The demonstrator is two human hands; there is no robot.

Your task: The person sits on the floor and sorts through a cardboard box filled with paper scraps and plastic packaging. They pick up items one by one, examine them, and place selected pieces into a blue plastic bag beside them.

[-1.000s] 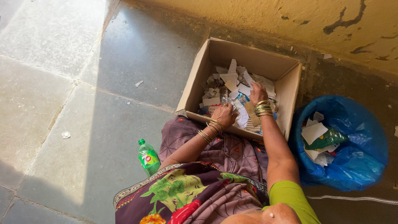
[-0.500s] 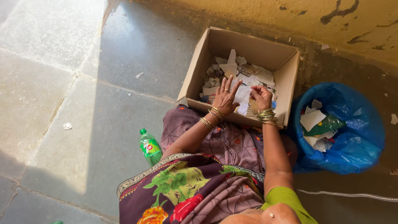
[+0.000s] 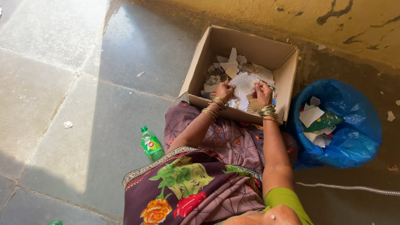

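Both hands, left [image 3: 224,90] and right [image 3: 262,91], pinched opposite edges of a crumpled white paper [image 3: 243,86], creased and partly torn, held just above the scrap pile inside the open cardboard box [image 3: 200,71], with the blue bag [image 3: 354,146] beside it.

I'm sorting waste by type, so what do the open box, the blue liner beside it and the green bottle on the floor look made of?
The open box looks like plain brown cardboard: matte, with folded flaps. The blue liner seems to be thin plastic film, glossy and crinkled. The green bottle appears to be clear-tinted plastic with a screw cap and a printed label. The white sheet held by both hands looks like crumpled paper.
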